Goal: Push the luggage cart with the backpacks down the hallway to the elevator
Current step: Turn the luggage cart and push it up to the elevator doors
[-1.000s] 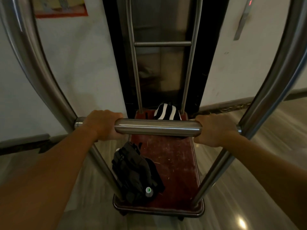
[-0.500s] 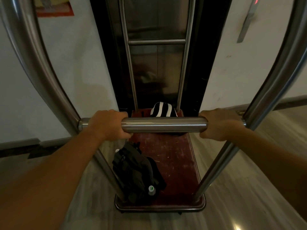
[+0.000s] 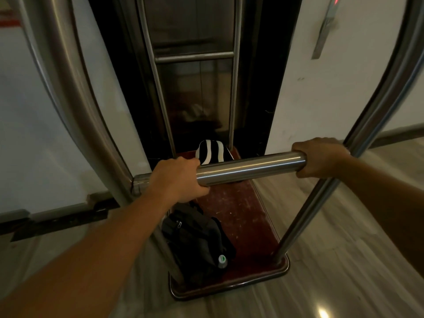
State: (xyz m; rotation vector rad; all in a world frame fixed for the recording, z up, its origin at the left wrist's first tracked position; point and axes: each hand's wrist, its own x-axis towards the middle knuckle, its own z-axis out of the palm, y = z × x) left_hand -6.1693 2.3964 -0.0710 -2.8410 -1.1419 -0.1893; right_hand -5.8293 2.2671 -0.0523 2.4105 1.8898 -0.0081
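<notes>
Head view shows the left hand [image 3: 177, 179] and right hand [image 3: 319, 158] each wrapped around the push bar [image 3: 250, 167] of the luggage cart [image 3: 243, 216], its nose at the elevator doorway [image 3: 195, 72], black backpack [image 3: 197, 244] and striped backpack [image 3: 212, 151] aboard, so equal pressure should keep it square.

We saw the luggage cart's red deck [image 3: 243, 216] carrying two bags. A black backpack [image 3: 197, 242] lay on it below our left hand [image 3: 177, 180], against the near left edge, a green-capped bottle [image 3: 222, 260] in its side. A black-and-white striped bag [image 3: 212, 151] sat at the far end, beyond the handlebar [image 3: 250, 167] we held. The cart stood on pale floor [image 3: 332, 260].
</notes>
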